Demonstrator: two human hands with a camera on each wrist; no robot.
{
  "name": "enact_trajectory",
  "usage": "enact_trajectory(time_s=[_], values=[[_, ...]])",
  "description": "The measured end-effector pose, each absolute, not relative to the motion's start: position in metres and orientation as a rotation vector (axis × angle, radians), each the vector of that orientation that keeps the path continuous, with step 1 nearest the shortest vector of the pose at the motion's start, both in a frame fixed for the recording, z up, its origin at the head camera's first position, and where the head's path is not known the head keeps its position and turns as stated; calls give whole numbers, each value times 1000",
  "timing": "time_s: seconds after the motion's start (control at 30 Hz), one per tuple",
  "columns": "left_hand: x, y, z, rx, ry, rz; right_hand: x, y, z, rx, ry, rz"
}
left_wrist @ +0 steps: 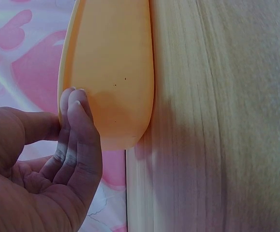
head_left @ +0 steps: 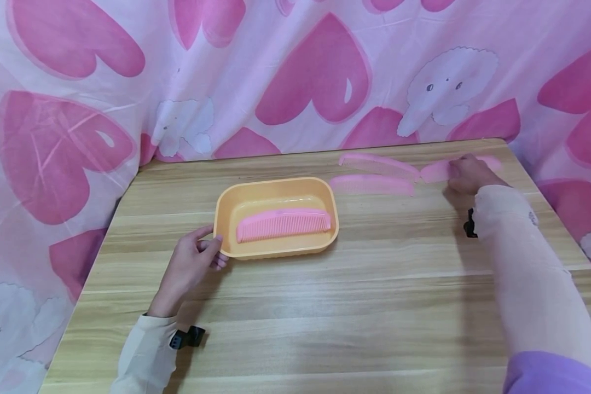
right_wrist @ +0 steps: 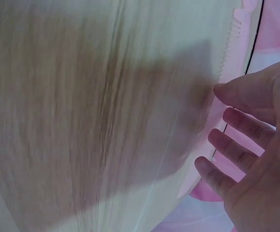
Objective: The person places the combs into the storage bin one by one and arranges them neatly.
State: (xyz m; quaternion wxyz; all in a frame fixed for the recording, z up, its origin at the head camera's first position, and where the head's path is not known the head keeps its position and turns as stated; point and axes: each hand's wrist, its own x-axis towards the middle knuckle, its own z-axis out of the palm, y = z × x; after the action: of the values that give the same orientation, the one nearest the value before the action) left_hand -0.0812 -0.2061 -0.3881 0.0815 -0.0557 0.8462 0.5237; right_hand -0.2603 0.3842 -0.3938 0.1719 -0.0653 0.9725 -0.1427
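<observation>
A yellow-orange plastic tray (head_left: 274, 254) stands on the table, with one pink comb (head_left: 283, 223) lying inside. My left hand (head_left: 189, 265) pinches the tray's left end, thumb at the rim and fingers along the outer wall; the left wrist view shows this hand (left_wrist: 57, 164) against the tray wall (left_wrist: 113, 63). At the back right, my right hand (head_left: 471, 174) grips a pink comb (head_left: 435, 171) around its middle, partly covering it. In the right wrist view, the thumb of the hand (right_wrist: 256, 125) meets the toothed edge of that comb (right_wrist: 234, 43), while the other fingers lie over its side.
Two more pink combs, an upper one (head_left: 379, 163) and a lower one (head_left: 371, 185), lie between the tray and my right hand. A pink heart-patterned curtain (head_left: 315, 71) hangs behind the wooden table (head_left: 345, 317) and at its sides.
</observation>
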Motion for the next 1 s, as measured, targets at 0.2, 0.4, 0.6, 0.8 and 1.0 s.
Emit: enact_trajectory(time_s=[0.2, 0.4, 0.6, 0.8, 1.0], values=[[-81, -206, -389, -174, 2530, 1561, -252, 390, -394, -231, 2769, -377], [-81, -206, -389, -157, 2534, 1561, -241, 390, -397, -213, 2775, -434], [-80, -207, -389, -156, 2546, 1545, -232, 393, -396, -331, 2820, -413], [-80, -207, -387, -167, 2546, 1532, -224, 397, -395, -510, 2852, -277], [-80, -206, -386, -165, 2538, 1531, -212, 396, -394, -723, 2864, -173]])
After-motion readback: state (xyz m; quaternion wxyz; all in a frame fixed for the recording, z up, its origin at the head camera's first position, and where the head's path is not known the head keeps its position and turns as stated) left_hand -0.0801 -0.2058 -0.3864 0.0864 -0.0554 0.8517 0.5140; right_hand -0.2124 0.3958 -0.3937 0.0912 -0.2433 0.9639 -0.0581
